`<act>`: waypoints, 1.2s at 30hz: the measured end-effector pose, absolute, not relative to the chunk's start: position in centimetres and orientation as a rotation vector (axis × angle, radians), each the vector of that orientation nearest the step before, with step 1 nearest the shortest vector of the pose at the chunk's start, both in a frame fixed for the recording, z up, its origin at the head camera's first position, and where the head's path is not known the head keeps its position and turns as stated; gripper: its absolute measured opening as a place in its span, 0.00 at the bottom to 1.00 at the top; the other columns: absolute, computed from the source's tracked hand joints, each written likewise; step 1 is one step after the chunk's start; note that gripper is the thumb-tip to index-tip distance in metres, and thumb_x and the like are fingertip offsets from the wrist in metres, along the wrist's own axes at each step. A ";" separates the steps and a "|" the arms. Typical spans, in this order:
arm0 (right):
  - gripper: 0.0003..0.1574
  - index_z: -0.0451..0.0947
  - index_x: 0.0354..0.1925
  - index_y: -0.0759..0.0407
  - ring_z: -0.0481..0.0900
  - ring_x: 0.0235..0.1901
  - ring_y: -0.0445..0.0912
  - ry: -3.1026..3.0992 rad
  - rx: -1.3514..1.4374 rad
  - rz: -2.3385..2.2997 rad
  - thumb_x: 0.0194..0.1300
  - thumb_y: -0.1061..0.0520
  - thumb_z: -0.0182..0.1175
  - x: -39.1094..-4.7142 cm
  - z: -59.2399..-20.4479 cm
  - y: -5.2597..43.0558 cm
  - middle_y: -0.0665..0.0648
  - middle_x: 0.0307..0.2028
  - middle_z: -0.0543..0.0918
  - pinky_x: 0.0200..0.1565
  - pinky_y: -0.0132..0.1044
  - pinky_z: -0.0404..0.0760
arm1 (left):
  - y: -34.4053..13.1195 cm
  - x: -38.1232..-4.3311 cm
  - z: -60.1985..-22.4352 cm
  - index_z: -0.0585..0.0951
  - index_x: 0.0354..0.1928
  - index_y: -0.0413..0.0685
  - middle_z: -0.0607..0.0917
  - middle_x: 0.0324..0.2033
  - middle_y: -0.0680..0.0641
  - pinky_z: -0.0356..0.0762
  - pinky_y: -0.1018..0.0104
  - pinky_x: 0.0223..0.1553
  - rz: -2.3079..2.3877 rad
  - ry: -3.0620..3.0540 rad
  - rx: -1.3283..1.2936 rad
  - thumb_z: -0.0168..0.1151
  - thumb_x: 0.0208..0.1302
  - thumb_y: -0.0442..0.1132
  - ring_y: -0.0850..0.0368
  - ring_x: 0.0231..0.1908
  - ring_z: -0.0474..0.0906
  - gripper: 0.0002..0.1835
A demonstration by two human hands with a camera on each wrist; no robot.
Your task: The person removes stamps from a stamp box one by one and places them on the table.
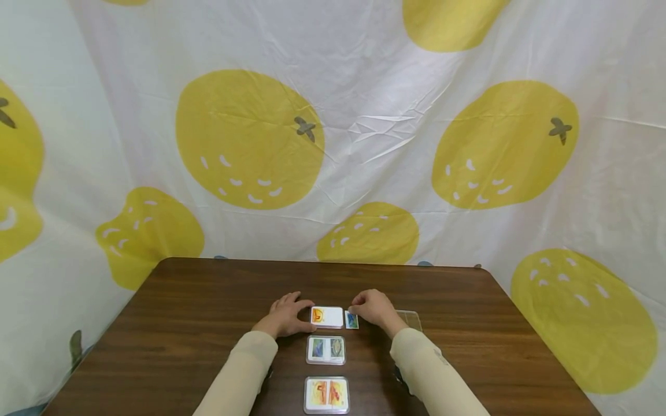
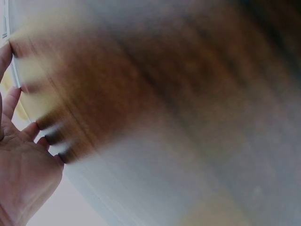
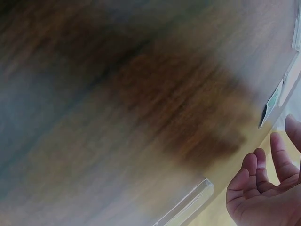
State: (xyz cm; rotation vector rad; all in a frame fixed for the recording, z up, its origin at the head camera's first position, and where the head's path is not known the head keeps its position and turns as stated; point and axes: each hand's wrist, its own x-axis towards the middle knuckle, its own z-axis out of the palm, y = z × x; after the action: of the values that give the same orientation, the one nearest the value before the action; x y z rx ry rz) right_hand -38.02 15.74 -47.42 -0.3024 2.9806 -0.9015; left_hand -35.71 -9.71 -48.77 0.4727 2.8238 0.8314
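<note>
A flat clear case (image 1: 335,318) with a white inside lies on the table, an orange picture card (image 1: 317,315) in its left part. My left hand (image 1: 283,316) holds this case at its left end, thumb at the near corner and index finger at the far one. In the left wrist view, those fingertips meet the case's edge (image 2: 15,70). Just right of the case is a small blue-green picture card (image 1: 352,320). My right hand (image 1: 372,306) is over its far edge, fingers loosely bent. The right wrist view shows a gap between the fingers and the card, which sits slightly tilted.
Two more clear cases line up nearer me: one with a blue-green pair of pictures (image 1: 326,350), one with an orange pair (image 1: 326,394). A transparent lid or case (image 1: 413,319) lies beyond my right wrist. The brown table (image 1: 182,323) meets a fruit-printed curtain behind.
</note>
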 end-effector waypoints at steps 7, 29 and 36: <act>0.12 0.85 0.36 0.57 0.79 0.36 0.47 2.950 -0.335 -0.954 0.61 0.50 0.69 -38.0 -47.5 15.3 0.51 0.34 0.85 0.46 0.49 0.78 | -9.7 -35.7 -48.9 0.76 0.65 0.53 0.59 0.72 0.36 0.45 0.39 0.69 0.824 2.825 0.466 0.71 0.58 0.53 0.35 0.72 0.50 0.33; 0.13 0.86 0.41 0.56 0.80 0.44 0.50 2.858 -0.488 -1.027 0.65 0.49 0.67 -38.2 -47.8 13.0 0.53 0.41 0.85 0.48 0.50 0.78 | -9.8 -36.0 -49.1 0.75 0.65 0.55 0.58 0.73 0.37 0.44 0.39 0.69 0.837 2.806 0.436 0.71 0.59 0.55 0.37 0.73 0.49 0.33; 0.13 0.86 0.41 0.57 0.80 0.46 0.51 2.876 -0.545 -0.994 0.65 0.50 0.67 -38.3 -47.9 12.5 0.54 0.42 0.84 0.50 0.50 0.77 | -9.7 -36.0 -49.0 0.76 0.65 0.53 0.58 0.73 0.36 0.44 0.38 0.69 0.841 2.811 0.464 0.71 0.59 0.55 0.36 0.73 0.48 0.33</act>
State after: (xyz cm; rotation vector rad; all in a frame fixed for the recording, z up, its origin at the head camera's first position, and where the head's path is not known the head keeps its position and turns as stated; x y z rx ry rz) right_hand -38.30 12.54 -47.85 -0.5449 2.8757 -0.9941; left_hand -36.03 -9.74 -49.04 0.4640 2.8106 0.8411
